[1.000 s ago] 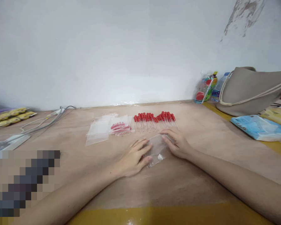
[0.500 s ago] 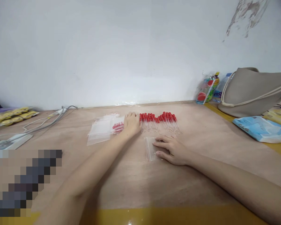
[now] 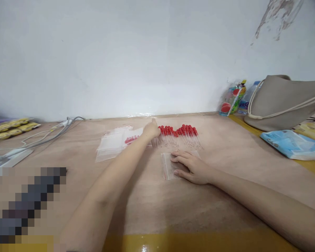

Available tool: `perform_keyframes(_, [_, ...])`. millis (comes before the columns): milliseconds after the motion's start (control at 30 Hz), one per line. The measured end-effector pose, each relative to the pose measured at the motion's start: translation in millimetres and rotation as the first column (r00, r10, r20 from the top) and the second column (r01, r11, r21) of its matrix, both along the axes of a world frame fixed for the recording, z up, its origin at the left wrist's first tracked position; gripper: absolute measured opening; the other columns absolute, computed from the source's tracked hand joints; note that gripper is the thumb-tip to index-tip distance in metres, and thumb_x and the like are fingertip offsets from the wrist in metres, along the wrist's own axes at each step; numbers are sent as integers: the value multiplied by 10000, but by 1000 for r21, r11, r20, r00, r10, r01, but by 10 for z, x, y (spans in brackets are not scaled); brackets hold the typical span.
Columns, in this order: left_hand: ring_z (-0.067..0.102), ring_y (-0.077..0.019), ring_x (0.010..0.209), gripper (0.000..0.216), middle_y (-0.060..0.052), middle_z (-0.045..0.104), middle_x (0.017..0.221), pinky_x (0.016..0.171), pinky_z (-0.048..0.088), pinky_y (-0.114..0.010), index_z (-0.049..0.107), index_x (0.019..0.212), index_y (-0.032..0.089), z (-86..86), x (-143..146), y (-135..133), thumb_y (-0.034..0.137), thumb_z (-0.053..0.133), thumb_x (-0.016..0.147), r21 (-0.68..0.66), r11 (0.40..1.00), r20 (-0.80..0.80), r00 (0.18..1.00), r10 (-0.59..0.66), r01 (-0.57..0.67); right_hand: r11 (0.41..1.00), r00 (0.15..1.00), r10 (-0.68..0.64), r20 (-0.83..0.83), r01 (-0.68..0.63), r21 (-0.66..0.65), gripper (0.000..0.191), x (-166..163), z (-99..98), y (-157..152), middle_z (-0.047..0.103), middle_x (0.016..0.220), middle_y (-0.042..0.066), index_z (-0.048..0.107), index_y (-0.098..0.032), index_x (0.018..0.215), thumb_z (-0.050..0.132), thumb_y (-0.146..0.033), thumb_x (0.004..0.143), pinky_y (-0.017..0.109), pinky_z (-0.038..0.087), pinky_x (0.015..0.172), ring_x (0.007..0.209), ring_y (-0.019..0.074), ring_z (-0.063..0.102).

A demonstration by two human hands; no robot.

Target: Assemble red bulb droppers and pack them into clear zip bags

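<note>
My left hand (image 3: pixel 151 129) reaches to the left end of a row of red-topped droppers (image 3: pixel 170 132). Its fingers are mostly hidden behind the hand, so I cannot see whether they grip a dropper. Slim clear tubes show just below it. My right hand (image 3: pixel 193 168) lies with spread fingers on a clear zip bag (image 3: pixel 168 167), which is flat on the table in front of the row. Left of my left hand lies a clear bag with red-topped droppers (image 3: pixel 131 139) in it, beside a stack of flat clear bags (image 3: pixel 109 147).
Cables (image 3: pixel 60 131) and a power strip (image 3: pixel 13 157) lie at the left, near yellow packs (image 3: pixel 13 128). At the right are a blue packet (image 3: pixel 291 144), a grey bag (image 3: pixel 283 101) and bottles (image 3: pixel 232 99). A white wall (image 3: pixel 107 63) bounds the table's back.
My left hand has shifted slightly right and away from me, off the bag of droppers and onto the row's left end. My right hand has stayed on the zip bag.
</note>
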State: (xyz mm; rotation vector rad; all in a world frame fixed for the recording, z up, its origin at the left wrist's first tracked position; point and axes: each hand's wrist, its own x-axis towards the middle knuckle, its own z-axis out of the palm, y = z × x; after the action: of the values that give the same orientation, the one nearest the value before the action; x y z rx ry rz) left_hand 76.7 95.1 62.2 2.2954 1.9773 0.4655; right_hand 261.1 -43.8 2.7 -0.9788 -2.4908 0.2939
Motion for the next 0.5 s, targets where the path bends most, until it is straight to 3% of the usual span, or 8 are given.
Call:
perform_keyframes(100, [586, -210, 880, 453, -104, 596, 945, 748, 441, -313, 306, 1264, 145, 24, -179, -242, 180, 382, 819, 97, 992, 98, 991, -91, 82, 999, 1000, 15, -19, -15, -30, 450, -10, 16, 8, 502, 1248, 112, 493, -178, 1188, 479, -438, 821, 437, 331, 973, 1150, 231, 451])
perform_keyframes(133, [595, -196, 811, 448, -81, 593, 877, 726, 450, -315, 306, 1267, 152, 7, -263, -354, 190, 384, 828, 167, 976, 214, 961, -173, 139, 999, 1000, 7, -28, -8, -37, 463, -16, 18, 13, 519, 1233, 108, 482, -179, 1205, 486, -433, 818, 435, 343, 964, 1130, 231, 471])
perform_keyframes(233, [594, -132, 636, 479, -17, 535, 831, 635, 485, -295, 286, 1270, 227, -116, -529, -725, 263, 450, 822, 216, 958, 571, 771, -282, 191, 998, 999, -27, -47, 24, -60, 466, -44, 1, 41, 530, 1228, 90, 479, -194, 1235, 481, -415, 825, 441, 339, 973, 1130, 230, 482])
perform_keyframes(333, [597, -107, 616, 491, 27, 482, 775, 636, 516, -291, 284, 1232, 238, -281, -713, -1041, 267, 502, 793, 189, 971, 818, 523, -240, 149, 995, 998, -32, -57, 26, -101, 392, -76, -46, 84, 502, 1258, 68, 524, -236, 1201, 456, -387, 846, 462, 270, 1022, 1181, 222, 441])
perform_keyframes(400, [600, -102, 614, 470, 48, 462, 739, 650, 529, -296, 308, 1170, 222, -372, -763, -1170, 262, 544, 765, 159, 982, 883, 431, -188, 103, 991, 997, -37, -75, 28, -127, 354, -92, -80, 114, 496, 1259, 61, 546, -252, 1173, 453, -366, 852, 470, 247, 1034, 1187, 213, 435])
perform_keyframes(500, [602, -103, 622, 441, 62, 463, 704, 664, 541, -304, 318, 1086, 213, -461, -747, -1246, 255, 582, 736, 139, 988, 922, 354, -155, 70, 989, 993, -39, -108, 23, -143, 319, -100, -110, 146, 510, 1240, 61, 568, -260, 1140, 451, -348, 857, 481, 243, 1031, 1182, 203, 441])
